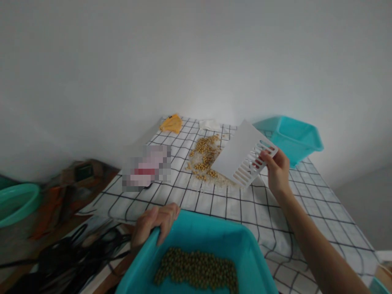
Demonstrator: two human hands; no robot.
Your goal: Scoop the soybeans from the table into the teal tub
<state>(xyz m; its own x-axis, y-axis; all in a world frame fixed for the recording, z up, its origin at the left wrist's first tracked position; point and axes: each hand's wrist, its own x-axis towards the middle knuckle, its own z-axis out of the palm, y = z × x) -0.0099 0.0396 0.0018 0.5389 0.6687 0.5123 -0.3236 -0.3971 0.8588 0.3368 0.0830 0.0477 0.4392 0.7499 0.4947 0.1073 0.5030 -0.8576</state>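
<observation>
My left hand (158, 220) is closed over the left rim of a teal plastic basin (211, 224) at the table's near edge. Small round greenish-brown beans (197, 269) lie on the bottom of that basin. In my right hand (277, 169) is a flat white plastic sheet with a row of slots (234, 151), pinched at its slotted end and tilted above the table. Beneath and left of the sheet spreads a pile of yellow beans mixed with pale grains (203, 157). The sheet hides part of this pile.
A second teal basin (298, 139) stands tilted at the back right of the checked tablecloth (171, 175). An orange-yellow bag (171, 123), a white tissue (210, 124) and a blurred-out pink packet (148, 167) lie on the cloth. Dark cables (73, 253) and a green bowl (36, 200) are at left.
</observation>
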